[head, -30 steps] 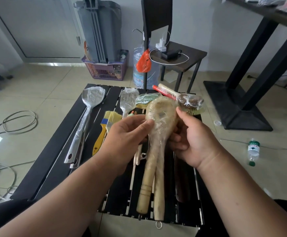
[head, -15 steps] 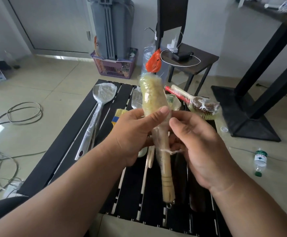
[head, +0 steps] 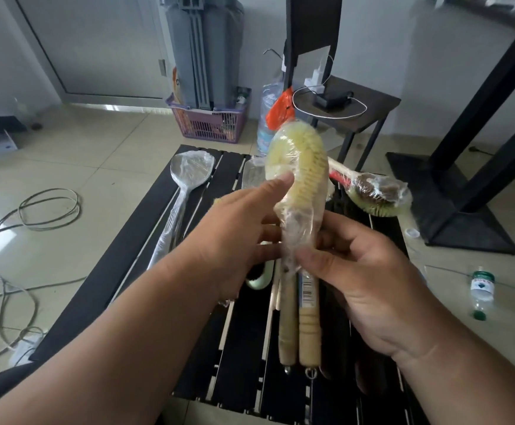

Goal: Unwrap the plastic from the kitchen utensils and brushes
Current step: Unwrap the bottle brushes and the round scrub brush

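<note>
- A wrapped metal spoon (head: 190,170) lies on the black slatted table (head: 102,265), its film intact.
- The left hand (head: 237,228) holds the pair of wooden brushes (head: 299,179) upright above the table, thumb pressed on the wrapped head.
- The plastic film (head: 296,234) is bunched at the neck; the handles below look bare, so this bundle seems partly unwrapped.
- The right hand (head: 363,271) pinches that film with thumb and fingers.
- A wrapped brush bundle (head: 375,191) lies on the table behind, untouched; most of the work seems left.
</note>
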